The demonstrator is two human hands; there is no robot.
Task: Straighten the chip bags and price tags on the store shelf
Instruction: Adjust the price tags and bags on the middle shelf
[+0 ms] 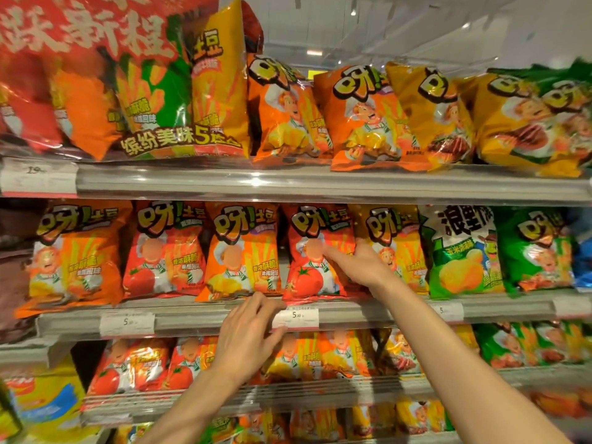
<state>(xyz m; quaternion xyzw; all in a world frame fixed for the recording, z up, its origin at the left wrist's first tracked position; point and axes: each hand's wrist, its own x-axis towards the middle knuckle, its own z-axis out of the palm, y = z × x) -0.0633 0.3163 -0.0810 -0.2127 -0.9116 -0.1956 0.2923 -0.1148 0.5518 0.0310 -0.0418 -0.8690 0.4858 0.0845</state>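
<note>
A row of chip bags stands on the middle shelf. My right hand (358, 264) grips the right edge of a red tomato chip bag (312, 251), thumb across its front and fingers tucked between it and the yellow bag (394, 248) beside it. My left hand (250, 334) pinches the left end of a white price tag (299, 317) on the middle shelf rail (198, 318), thumb under the tag and fingers over its top. An orange bag (243, 251) stands upright left of the red one. Another price tag (126, 323) sits further left on the rail.
Above, the top shelf (288, 182) carries orange and yellow bags leaning at angles, plus a multipack (179, 91). Green bags (461, 251) fill the right of the middle shelf. The lower shelf (256, 392) holds more red and orange bags. More price tags (448, 311) sit on the right of the rail.
</note>
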